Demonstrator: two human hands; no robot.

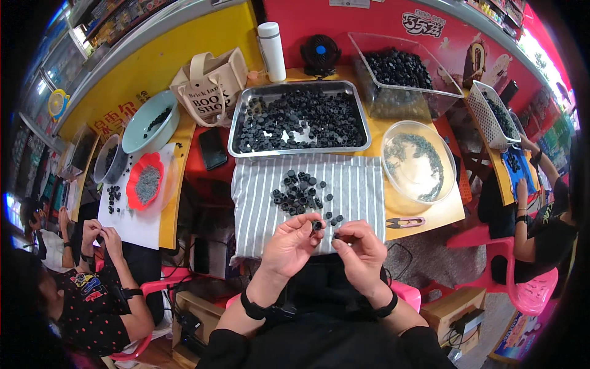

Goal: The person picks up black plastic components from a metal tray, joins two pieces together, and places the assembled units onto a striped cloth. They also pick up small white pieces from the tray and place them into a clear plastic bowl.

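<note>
The left hand [286, 246] pinches a black cap [316, 226], the right hand [361, 253] (nearby) a dark piece [335, 236].

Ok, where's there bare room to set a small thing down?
Striped cloth: patches left and right of the pile of black parts. Yellow tabletop: the corner right of the snips, below the round tub. Crowded: the cloth's middle, under that pile, and the steel tray, mostly covered in more parts.
</note>
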